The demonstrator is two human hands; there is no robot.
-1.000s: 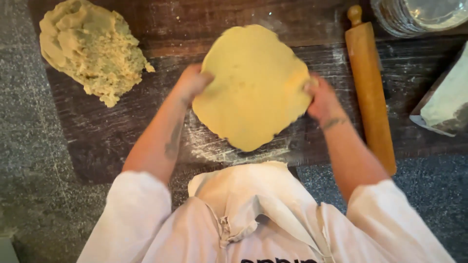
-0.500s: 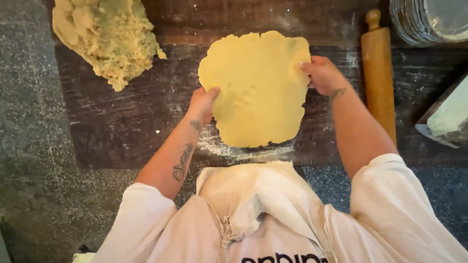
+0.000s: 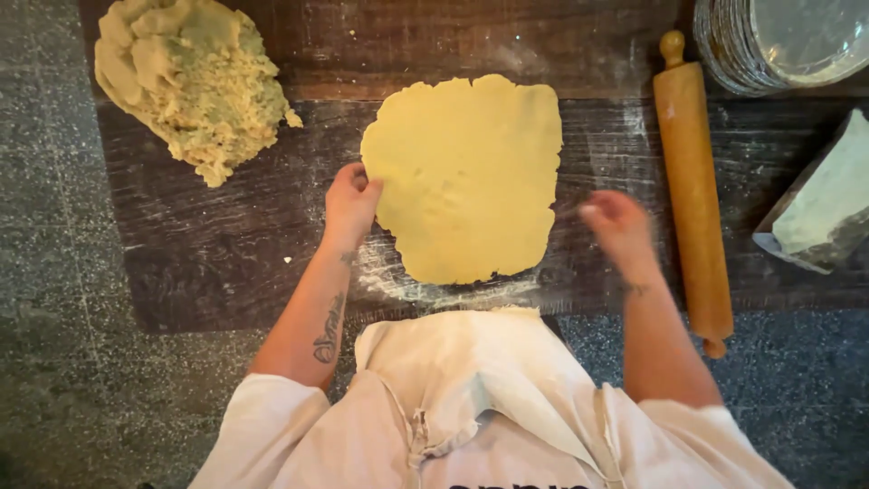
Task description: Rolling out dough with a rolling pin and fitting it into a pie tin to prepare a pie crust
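Left hand (image 3: 351, 201) flat, fingers on dough sheet (image 3: 466, 177) edge; right hand (image 3: 618, 226) blurred, empty, fingers loosely spread.

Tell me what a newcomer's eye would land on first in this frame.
First the flat yellow sheet of rolled dough, lying mid-board on the dark wooden board, with the left hand touching its left edge and the blurred right hand just off its right side. Next, the rough lump of crumbly dough at the board's far left corner, and the wooden rolling pin lying to the right.
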